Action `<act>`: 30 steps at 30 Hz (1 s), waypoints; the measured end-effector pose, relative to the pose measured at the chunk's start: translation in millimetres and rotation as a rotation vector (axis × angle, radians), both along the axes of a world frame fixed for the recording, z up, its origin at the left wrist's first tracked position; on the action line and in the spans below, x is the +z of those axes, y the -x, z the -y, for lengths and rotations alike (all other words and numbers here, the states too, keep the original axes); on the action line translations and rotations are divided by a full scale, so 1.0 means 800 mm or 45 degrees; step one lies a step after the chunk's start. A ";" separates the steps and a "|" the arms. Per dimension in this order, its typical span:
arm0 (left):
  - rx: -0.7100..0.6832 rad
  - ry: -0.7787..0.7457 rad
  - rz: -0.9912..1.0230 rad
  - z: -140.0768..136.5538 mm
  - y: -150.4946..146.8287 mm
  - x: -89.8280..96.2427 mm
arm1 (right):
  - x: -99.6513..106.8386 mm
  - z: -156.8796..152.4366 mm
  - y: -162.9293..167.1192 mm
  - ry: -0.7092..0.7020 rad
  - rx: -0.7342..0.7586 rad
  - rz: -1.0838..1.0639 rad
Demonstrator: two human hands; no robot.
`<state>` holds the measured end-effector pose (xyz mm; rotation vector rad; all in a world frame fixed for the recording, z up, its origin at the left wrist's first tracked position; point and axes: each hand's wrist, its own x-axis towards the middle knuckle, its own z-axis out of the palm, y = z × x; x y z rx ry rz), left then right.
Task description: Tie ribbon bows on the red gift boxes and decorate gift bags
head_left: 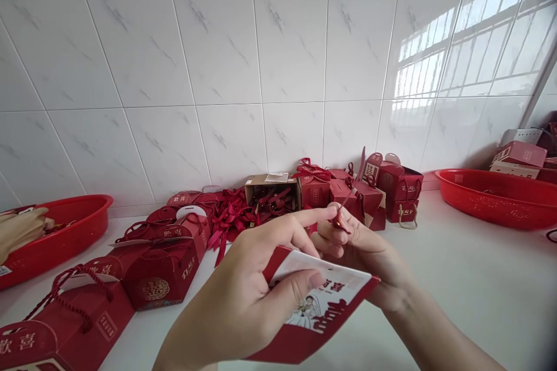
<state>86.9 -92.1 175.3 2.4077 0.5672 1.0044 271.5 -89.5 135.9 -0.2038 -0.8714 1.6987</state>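
Observation:
My left hand (248, 290) is closed on a flat red packet (324, 313) with a white printed panel, its thumb pressed on the front. The packet is tilted in front of me, above the white counter. Just beyond its upper edge, my right hand (369, 255) pinches a thin dark red strip (349, 197), perhaps ribbon or cord. One end of the strip sticks up past the fingertips. My left index finger reaches over to the right fingertips. Part of the strip is hidden by the fingers.
Red gift boxes (161, 278) with rope handles line the counter (461, 295) at left. Along the tiled wall lie a heap of red ribbons (232, 208), an open cardboard box (256, 190) of small dark red pieces and more red boxes (398, 185). Red plastic baskets (500, 208) flank both sides.

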 end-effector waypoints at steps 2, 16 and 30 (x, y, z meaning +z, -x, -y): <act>0.002 -0.010 0.003 0.000 0.000 0.001 | 0.001 0.000 0.000 0.018 -0.004 -0.030; 0.003 0.040 -0.010 -0.002 -0.004 0.001 | 0.001 -0.002 -0.001 0.032 -0.106 -0.063; -0.094 0.270 0.046 -0.015 -0.007 -0.002 | -0.001 -0.006 -0.004 0.068 -0.108 -0.142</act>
